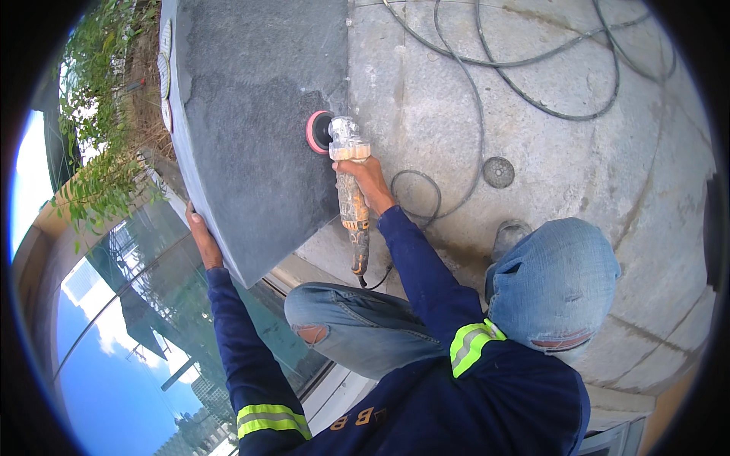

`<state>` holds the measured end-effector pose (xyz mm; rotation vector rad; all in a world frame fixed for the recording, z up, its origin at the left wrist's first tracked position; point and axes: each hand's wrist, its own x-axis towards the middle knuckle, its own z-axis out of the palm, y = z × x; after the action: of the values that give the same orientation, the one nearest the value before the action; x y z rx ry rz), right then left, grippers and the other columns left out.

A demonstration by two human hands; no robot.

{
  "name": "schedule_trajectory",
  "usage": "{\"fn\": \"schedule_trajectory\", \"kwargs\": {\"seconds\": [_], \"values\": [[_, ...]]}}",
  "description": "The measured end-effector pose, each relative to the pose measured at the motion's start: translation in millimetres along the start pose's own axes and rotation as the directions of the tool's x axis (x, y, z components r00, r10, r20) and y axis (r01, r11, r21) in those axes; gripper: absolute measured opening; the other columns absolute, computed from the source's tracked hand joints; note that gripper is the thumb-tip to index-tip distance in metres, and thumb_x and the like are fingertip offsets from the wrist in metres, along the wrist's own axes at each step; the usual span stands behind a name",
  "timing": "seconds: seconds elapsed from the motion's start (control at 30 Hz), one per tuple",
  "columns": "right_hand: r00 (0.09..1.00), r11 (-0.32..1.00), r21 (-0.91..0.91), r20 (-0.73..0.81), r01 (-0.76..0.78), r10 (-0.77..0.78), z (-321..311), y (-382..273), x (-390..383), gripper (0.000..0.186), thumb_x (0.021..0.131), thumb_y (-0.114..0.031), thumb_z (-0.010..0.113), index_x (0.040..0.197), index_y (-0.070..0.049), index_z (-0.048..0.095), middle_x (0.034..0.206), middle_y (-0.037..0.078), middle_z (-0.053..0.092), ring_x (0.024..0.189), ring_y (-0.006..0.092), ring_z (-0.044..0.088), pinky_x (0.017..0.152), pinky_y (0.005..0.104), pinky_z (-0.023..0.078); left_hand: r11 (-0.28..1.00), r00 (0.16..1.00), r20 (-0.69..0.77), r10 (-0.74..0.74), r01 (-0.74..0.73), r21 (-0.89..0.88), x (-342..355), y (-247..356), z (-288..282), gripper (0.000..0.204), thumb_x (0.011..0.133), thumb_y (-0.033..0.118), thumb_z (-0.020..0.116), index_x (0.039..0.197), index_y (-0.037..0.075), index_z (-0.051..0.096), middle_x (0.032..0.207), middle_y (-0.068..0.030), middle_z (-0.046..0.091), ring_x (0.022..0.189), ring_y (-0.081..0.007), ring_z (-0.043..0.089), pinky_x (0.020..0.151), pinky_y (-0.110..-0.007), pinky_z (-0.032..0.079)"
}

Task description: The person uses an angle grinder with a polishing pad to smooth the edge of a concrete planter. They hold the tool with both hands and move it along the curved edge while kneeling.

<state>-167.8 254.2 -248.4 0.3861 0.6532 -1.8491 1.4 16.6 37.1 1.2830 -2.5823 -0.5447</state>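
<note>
In the head view, your right hand (366, 181) grips the angle grinder (352, 207), its pink disc (314, 134) at the grey slab's (251, 144) right side; contact unconfirmed. Your left hand (204, 237) rests along the slab's left edge; grasp undeterminable. Patchy tone suggests part-finished surfacing; the remaining extent cannot be established.

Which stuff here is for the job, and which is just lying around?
For the job:
angle grinder, in the right hand
pink-rimmed pad
dark grey slab, left hand on its edge

Probably just there:
round grey disc on the floor
leafy plants
looped cable, maybe the grinder's
</note>
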Motion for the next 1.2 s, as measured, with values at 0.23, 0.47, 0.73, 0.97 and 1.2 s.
{"fn": "schedule_trajectory", "kwargs": {"seconds": [0.23,0.47,0.73,0.97,1.2], "values": [[0.993,0.995,-0.027,0.069,0.096,-0.094,22.7,-4.5,-19.7,0.045,0.079,-0.016,0.08,0.119,0.001,0.069,0.096,0.009,0.07,0.082,0.0204,0.069,0.073,0.0366,0.055,1.0,1.0,0.006,-0.014,0.014,-0.02,-4.3,3.8,4.3,0.089,0.106,0.07,0.037,0.157,-0.003,0.038,0.153,-0.0198,0.047,0.141,-0.0297,0.045,0.121,-0.044,0.031],[0.996,0.996,0.001,0.018,0.086,-0.086,12.7,-30.7,14.4,0.039,0.08,-0.017,0.08,0.113,0.001,0.069,0.091,0.01,0.069,0.076,0.0198,0.068,0.066,0.0367,0.055,1.0,1.0,0.002,-0.012,0.012,0.015,1.3,-2.3,-2.1,0.09,0.106,0.071,0.038,0.158,-0.003,0.037,0.155,-0.0204,0.045,0.143,-0.0297,0.043,0.122,-0.044,0.03],[0.988,0.983,-0.128,0.1,0.132,-0.12,35.4,-17.0,-29.3,0.048,0.08,-0.018,0.08,0.123,0.0,0.07,0.105,0.01,0.073,0.094,0.0203,0.07,0.082,0.0366,0.055,1.0,1.0,-0.003,-0.024,0.024,-0.002,-3.9,-1.7,-0.6,0.09,0.106,0.071,0.038,0.158,-0.003,0.037,0.156,-0.0207,0.043,0.144,-0.0301,0.042,0.123,-0.044,0.028],[0.989,0.987,-0.093,0.076,0.13,-0.124,34.1,-51.7,5.3,0.043,0.08,-0.018,0.08,0.118,0.0,0.072,0.101,0.009,0.073,0.087,0.0196,0.069,0.077,0.0352,0.055,1.0,1.0,0.006,-0.005,0.005,0.014,-0.6,1.5,2.3,0.087,0.106,0.069,0.039,0.157,-0.002,0.038,0.156,-0.0206,0.044,0.143,-0.03,0.043,0.123,-0.043,0.028],[0.986,0.983,-0.134,0.122,0.126,-0.11,32.2,-28.8,-14.8,0.049,0.079,-0.018,0.081,0.124,0.0,0.071,0.109,0.01,0.074,0.095,0.0206,0.07,0.083,0.0353,0.055,0.999,1.0,-0.014,-0.002,0.003,0.037,-1.3,-12.1,-7.0,0.089,0.106,0.07,0.038,0.157,-0.002,0.038,0.156,-0.021,0.044,0.144,-0.0305,0.042,0.123,-0.043,0.028]]}}
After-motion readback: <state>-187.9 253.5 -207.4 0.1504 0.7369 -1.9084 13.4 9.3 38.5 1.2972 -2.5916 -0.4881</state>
